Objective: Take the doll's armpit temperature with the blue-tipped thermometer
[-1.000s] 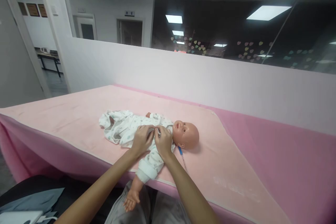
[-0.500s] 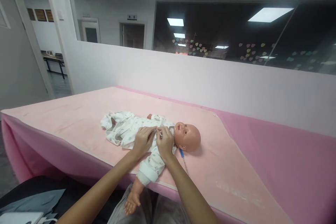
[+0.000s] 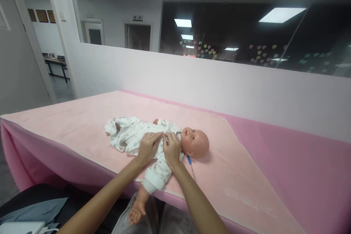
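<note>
A baby doll (image 3: 196,143) lies on its back, its head to the right and its legs to the left. It wears a white patterned romper (image 3: 128,135), and one bare doll hand (image 3: 138,210) hangs over the near edge. On the doll's chest, my left hand (image 3: 149,146) has its fingers pinched at the front of the garment. Close beside it my right hand (image 3: 172,148) is closed in the same way, the fingertips of both nearly meeting. Whatever small part of the cloth or fastening they grip is mostly hidden by my fingers.
The doll rests on a pale pink mat (image 3: 233,175) over a pink-covered table. A blue-ended thin strip (image 3: 189,160) lies by the doll's neck. Behind stands a white wall (image 3: 175,76) with a window. A white device (image 3: 22,227) lies at lower left.
Almost nothing differs. Both hands stay pinched at the doll's chest, and the whole view has shifted very slightly.
</note>
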Motion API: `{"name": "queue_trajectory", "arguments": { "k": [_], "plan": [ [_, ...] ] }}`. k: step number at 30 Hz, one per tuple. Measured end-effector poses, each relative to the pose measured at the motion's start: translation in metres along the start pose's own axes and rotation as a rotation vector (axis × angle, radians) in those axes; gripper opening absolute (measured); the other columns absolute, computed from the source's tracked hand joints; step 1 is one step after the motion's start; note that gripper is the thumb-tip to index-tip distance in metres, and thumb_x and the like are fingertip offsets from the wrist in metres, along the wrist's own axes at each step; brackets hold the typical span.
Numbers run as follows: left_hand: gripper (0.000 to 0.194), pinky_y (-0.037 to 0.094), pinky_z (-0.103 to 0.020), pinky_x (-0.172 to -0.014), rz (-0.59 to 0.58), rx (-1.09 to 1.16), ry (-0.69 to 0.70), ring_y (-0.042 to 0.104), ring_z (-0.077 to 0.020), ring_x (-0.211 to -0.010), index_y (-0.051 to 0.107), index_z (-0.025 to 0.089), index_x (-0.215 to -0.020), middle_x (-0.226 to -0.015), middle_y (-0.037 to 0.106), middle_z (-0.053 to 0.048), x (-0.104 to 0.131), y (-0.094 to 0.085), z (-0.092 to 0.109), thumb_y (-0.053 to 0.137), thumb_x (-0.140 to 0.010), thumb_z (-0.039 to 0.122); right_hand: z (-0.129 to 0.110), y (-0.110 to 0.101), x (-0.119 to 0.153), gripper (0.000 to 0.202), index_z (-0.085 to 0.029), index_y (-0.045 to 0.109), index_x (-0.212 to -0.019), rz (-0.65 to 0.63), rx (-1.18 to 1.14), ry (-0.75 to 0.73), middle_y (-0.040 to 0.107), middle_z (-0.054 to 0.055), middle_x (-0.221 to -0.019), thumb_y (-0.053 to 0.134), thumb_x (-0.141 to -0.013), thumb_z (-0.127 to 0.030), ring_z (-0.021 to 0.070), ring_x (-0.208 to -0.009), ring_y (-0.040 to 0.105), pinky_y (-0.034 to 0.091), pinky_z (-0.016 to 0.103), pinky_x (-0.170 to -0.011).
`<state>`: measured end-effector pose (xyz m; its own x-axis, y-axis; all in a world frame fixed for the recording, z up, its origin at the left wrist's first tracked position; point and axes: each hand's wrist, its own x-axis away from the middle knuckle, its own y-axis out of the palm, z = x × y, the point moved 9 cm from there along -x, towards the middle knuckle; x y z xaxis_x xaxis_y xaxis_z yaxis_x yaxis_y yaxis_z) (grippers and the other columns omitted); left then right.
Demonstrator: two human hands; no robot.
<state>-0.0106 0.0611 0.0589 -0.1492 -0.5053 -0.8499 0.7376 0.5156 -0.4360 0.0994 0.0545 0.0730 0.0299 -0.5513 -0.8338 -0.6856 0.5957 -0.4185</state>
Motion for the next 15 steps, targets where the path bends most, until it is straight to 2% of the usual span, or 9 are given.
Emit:
{"name": "queue_trajectory", "arguments": {
  "k": [8,15],
  "plan": [
    [0.021,0.042,-0.035,-0.079,0.048,-0.002,-0.078,0.061,-0.0189,-0.085,0.061,0.022,-0.093,-0.091,0.069,-0.003,-0.003,-0.007,0.001,0.041,-0.089,0.024,-0.005,0.001,0.002,0.021,-0.019,0.06,-0.085,-0.011,0.029,-0.039,0.062,0.004,-0.08,0.04,-0.09,-0.023,0.0159,-0.072,0.055,0.039,0.026,-0.065],
    [0.016,0.04,-0.034,-0.08,0.03,-0.097,-0.104,0.06,-0.0193,-0.084,0.059,0.021,-0.091,-0.089,0.068,-0.003,-0.005,-0.011,0.006,0.046,-0.085,0.027,-0.005,-0.003,0.002,0.022,-0.019,0.058,-0.086,0.024,-0.025,-0.034,0.062,0.004,-0.08,0.038,-0.091,-0.023,0.0154,-0.073,0.055,0.04,0.026,-0.066]
  ]
}}
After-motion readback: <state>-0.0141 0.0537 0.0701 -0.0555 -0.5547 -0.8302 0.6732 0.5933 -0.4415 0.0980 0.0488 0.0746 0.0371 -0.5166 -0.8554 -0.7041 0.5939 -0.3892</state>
